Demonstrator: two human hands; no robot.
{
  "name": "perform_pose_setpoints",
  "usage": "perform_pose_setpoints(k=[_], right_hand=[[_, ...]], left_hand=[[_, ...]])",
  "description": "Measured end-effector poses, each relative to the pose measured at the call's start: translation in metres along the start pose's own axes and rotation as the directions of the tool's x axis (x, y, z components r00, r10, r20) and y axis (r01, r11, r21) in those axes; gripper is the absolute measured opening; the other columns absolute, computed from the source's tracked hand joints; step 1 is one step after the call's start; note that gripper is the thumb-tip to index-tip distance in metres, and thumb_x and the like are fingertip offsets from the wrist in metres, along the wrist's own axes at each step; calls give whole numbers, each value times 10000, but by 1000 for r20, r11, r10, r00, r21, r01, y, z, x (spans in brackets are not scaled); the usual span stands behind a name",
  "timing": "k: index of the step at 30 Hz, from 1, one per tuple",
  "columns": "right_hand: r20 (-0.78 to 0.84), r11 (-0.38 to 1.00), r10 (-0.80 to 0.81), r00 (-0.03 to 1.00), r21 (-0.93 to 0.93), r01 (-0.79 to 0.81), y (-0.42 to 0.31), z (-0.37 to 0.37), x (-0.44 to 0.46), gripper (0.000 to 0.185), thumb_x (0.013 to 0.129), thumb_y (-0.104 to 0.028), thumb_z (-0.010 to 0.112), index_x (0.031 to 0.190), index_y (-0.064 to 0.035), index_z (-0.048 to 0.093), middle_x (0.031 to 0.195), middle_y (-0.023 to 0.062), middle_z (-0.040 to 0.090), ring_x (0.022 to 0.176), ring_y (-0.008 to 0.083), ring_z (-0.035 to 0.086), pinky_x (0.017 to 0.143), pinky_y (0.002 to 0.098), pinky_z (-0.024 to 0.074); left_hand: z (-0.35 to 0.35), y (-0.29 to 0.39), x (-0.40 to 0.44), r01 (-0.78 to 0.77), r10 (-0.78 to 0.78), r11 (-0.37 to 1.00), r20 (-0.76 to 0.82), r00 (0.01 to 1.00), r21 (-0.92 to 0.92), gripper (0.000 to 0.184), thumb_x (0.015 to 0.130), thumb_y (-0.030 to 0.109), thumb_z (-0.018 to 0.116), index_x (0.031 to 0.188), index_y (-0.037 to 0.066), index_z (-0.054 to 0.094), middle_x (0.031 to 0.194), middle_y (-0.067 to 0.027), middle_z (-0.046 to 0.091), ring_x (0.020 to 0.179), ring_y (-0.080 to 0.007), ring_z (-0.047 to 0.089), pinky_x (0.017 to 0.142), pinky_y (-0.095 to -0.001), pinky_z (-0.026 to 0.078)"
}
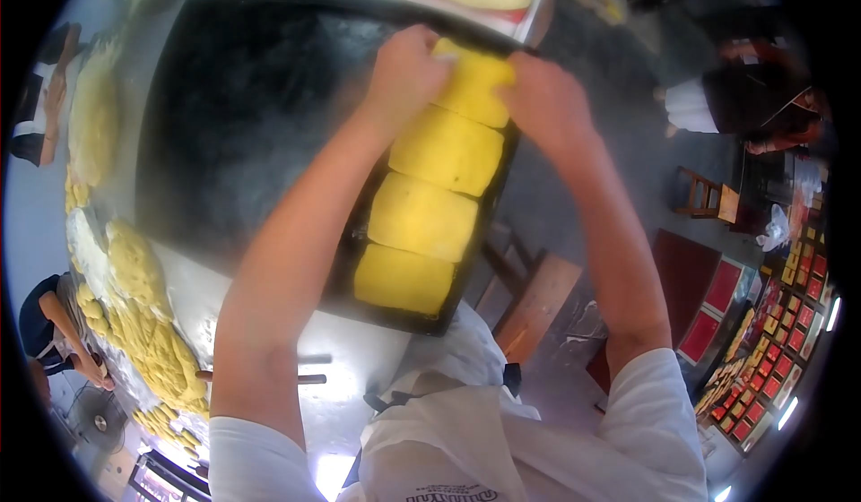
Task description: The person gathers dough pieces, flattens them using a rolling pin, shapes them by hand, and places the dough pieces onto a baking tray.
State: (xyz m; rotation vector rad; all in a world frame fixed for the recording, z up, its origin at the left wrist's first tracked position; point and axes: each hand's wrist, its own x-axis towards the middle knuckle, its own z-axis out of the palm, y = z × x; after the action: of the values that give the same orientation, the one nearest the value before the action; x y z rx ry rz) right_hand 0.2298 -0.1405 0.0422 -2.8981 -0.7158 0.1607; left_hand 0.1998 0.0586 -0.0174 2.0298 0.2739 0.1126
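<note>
Farthest yellow sheet [475, 85] lies between left hand [414, 72] and right hand [545, 99], fingers apparently clamped on its opposite edges, neither nearer; longer axis seemingly runs hand to hand. Three sheets [447, 154] lie bodyward of the fingers on the black tray [260, 116].

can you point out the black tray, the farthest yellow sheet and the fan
Black tray [251, 125]: head view, on its bare dark surface
Farthest yellow sheet [477, 88]: head view, middle of its upper face
Fan [100, 422]: head view, on its hub
</note>
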Motion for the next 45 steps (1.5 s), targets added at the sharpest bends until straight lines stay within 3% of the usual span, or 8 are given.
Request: perform_pose_setpoints(k=[3, 6, 9, 16, 30, 36, 40, 45], right_hand=[[35, 1000, 12, 999, -5, -12, -1, -6, -4, 239, 918, -243, 718, 1013, -33, 656, 987, 202, 740, 976, 422, 712, 840, 507, 565], [10, 996, -56, 998, 66, 55, 8, -11, -10, 226, 931, -231, 696, 1057, -44, 682, 1011, 183, 744, 985, 417, 707, 849, 505, 558], [-164, 995, -25, 986, 96, 41, 10, -17, -7, 200, 945, -199, 668, 1094, -72, 709, 1030, 157, 749, 987, 403, 698, 848, 502, 546], [-153, 947, -244, 957, 174, 270, 42, -10, 19, 202, 968, -138, 606, 1133, -107, 718, 1015, 138, 758, 987, 371, 702, 833, 488, 549], [24, 967, -255, 967, -15, 256, 30, -6, 24, 235, 928, -68, 529, 1092, -81, 696, 976, 172, 744, 937, 394, 712, 794, 491, 555], [-129, 939, -344, 930, -24, 344, 23, -21, 27, 256, 924, -82, 556, 1150, -82, 677, 955, 165, 737, 949, 389, 709, 808, 468, 562], [-315, 816, -501, 806, 138, 561, -1, 3, 41, 210, 885, -37, 602, 1086, -60, 658, 1023, 166, 717, 917, 377, 711, 789, 475, 566], [-211, 868, -483, 850, 12, 496, -21, 19, 56, 141, 859, -40, 640, 999, -49, 626, 974, 139, 668, 886, 377, 716, 728, 470, 570]], left_hand=[[1, 5, -15, -66, 68, 997, -97, 993, 32, 406, 916, 155, 747, 1253, -54, 656, 1143, -185, 748, 1028, -277, 730, 924, -376, 554], [2, 8, -41, -227, 292, 920, -172, 941, 319, 436, 916, 105, 734, 1314, -35, 626, 1267, -215, 696, 1172, -365, 668, 1035, -424, 513], [-5, 23, -65, -345, 400, 825, -30, 916, 448, 507, 903, 94, 733, 1373, -25, 586, 1391, -229, 617, 1302, -418, 571, 1128, -461, 455], [22, 27, -87, -573, 495, 724, 290, 819, 384, 599, 940, 264, 715, 1418, -53, 543, 1507, -227, 528, 1432, -415, 459, 1224, -537, 331], [18, 25, -94, -566, 416, 736, 411, 811, 371, 588, 995, 258, 637, 1513, 19, 493, 1614, -130, 454, 1517, -371, 368, 1267, -544, 260], [14, 29, -96, -470, 396, 814, 264, 879, 341, 632, 954, 241, 702, 1501, 4, 493, 1586, -192, 460, 1499, -396, 386, 1246, -560, 280], [10, 30, -102, -385, 346, 802, 169, 923, 457, 687, 946, 292, 715, 1503, -31, 473, 1576, -220, 455, 1487, -411, 396, 1230, -585, 283], [11, 18, -109, -389, 334, 751, 201, 921, 533, 760, 941, 382, 705, 1507, -58, 453, 1585, -219, 440, 1484, -408, 400, 1236, -600, 268]])
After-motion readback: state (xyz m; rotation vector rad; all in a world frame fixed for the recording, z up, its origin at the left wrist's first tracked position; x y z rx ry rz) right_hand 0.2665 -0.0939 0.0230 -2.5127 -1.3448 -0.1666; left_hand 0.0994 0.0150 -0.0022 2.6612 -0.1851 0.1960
